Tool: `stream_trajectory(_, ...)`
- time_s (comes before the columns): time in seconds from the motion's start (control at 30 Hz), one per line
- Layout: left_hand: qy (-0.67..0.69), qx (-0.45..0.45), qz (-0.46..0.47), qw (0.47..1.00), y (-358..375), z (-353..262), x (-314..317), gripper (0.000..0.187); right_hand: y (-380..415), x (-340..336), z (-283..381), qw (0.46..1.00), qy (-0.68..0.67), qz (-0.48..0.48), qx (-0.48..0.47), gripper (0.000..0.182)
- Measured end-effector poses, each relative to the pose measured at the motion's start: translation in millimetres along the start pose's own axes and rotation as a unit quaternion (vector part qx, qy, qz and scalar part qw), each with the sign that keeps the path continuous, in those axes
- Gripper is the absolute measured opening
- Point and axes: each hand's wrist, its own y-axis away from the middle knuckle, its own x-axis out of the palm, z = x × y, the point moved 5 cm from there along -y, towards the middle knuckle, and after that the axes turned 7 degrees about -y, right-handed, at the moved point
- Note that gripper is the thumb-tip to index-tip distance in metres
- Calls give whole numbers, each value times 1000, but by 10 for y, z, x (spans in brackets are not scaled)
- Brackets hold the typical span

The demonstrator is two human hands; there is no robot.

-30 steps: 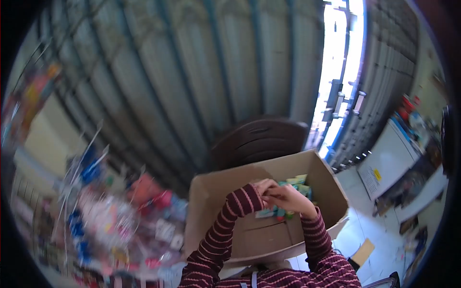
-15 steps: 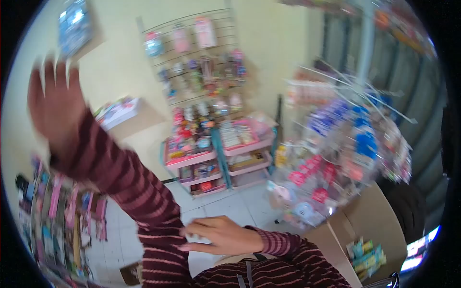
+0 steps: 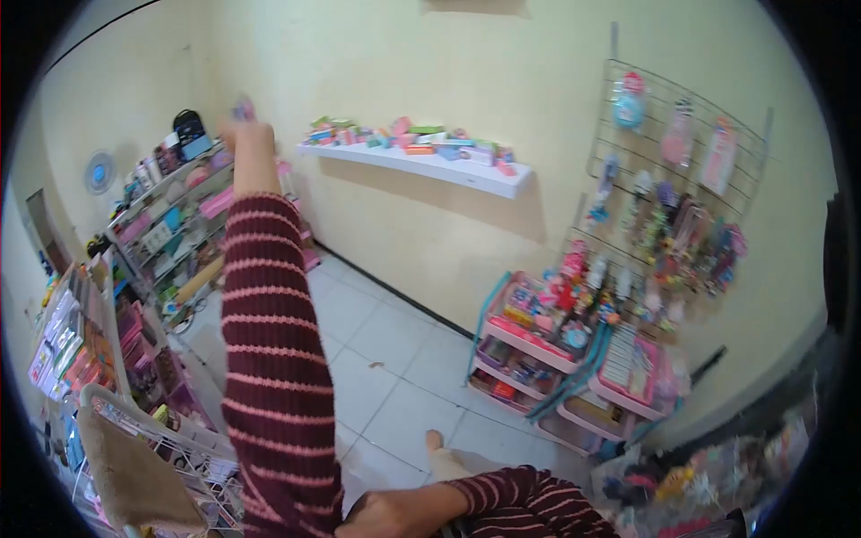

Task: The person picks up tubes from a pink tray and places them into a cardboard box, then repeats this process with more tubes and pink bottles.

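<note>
My left arm, in a maroon sleeve with pink stripes (image 3: 273, 341), stretches up and away on the left. At its end my left hand (image 3: 248, 136) is closed, with a small blurred purple-pink thing (image 3: 242, 109) at its fingers that I cannot make out. Low in the view, my right hand (image 3: 395, 514) lies against the left sleeve near the elbow. Its fingers are curled in and partly cut off by the bottom edge, so what they hold, if anything, is hidden.
A white wall shelf (image 3: 421, 165) carries small colourful boxes. Goods hang on a wire grid (image 3: 686, 99) above pink drawer units (image 3: 529, 339). Stocked shelving (image 3: 134, 260) and a white wire rack with beige cloth (image 3: 134, 466) stand left. Bagged goods (image 3: 708, 475) are lower right.
The view has swung left, bringing the wall shelf and left shelving into fuller view. My left hand, open before, is now closed. My right hand's fingers have curled in and sit lower.
</note>
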Motion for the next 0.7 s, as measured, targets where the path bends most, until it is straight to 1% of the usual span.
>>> stream_trajectory(0.03,277,-320,-119,898,-111,325,-135,29,58,-127,-150,999,33,-7,18,13)
stream_trajectory(0.07,441,-386,12,810,-275,505,-115,27,140,-257,-335,997,65,-16,39,11)
stream_trajectory(0.1,442,-260,149,845,-405,469,-175,20,209,-381,-528,996,49,18,74,12)
stream_trajectory(0.13,410,-28,223,884,-388,378,-337,19,255,-537,-658,997,41,28,67,12)
stream_trajectory(0.17,403,79,372,832,-462,341,-408,21,303,-723,-814,994,38,36,99,13)
stream_trajectory(0.2,451,46,350,820,-385,410,-497,21,337,-929,-960,990,34,44,130,16)
stream_trajectory(0.23,498,14,328,803,-200,522,-533,22,346,-1186,-1062,992,33,43,114,13)
stream_trajectory(0.27,457,18,357,815,-39,623,-582,22,369,-1401,-1165,992,29,58,104,13)
stream_trajectory(0.3,390,67,395,830,-173,760,-719,23,411,-1697,-1325,990,7,-6,140,14)
stream_trajectory(0.33,372,14,358,856,12,895,-737,23,471,-1993,-1507,982,-15,-67,176,15)
stream_trajectory(0.37,357,-43,375,855,104,1060,-780,22,526,-2186,-1679,984,-22,-49,167,15)
stream_trajectory(0.4,294,-30,375,879,109,1230,-855,20,629,-2423,-1926,966,-41,-138,213,15)
stream_trajectory(0.43,245,-60,350,902,114,1393,-922,20,735,-2618,-2172,936,-65,-227,261,16)
stream_trajectory(0.47,196,-94,319,923,111,1549,-1024,20,809,-2761,-2375,921,-65,-253,289,15)
stream_trajectory(0.53,93,-165,319,929,21,1931,-1307,19,968,-2957,-2731,904,-77,-261,330,16)
stream_trajectory(0.6,-6,-265,217,939,8,2266,-1670,20,1072,-3101,-3009,893,-106,-256,353,16)
stream_trajectory(0.63,-2,-269,202,942,-3,2380,-1817,20,1128,-3156,-3128,884,-119,-258,370,16)
stream_trajectory(0.67,17,-319,167,933,-11,2519,-1997,18,1158,-3193,-3232,880,-128,-254,380,16)
stream_trajectory(0.7,36,-367,132,920,-23,2657,-2148,17,1188,-3264,-3339,871,-133,-275,386,16)
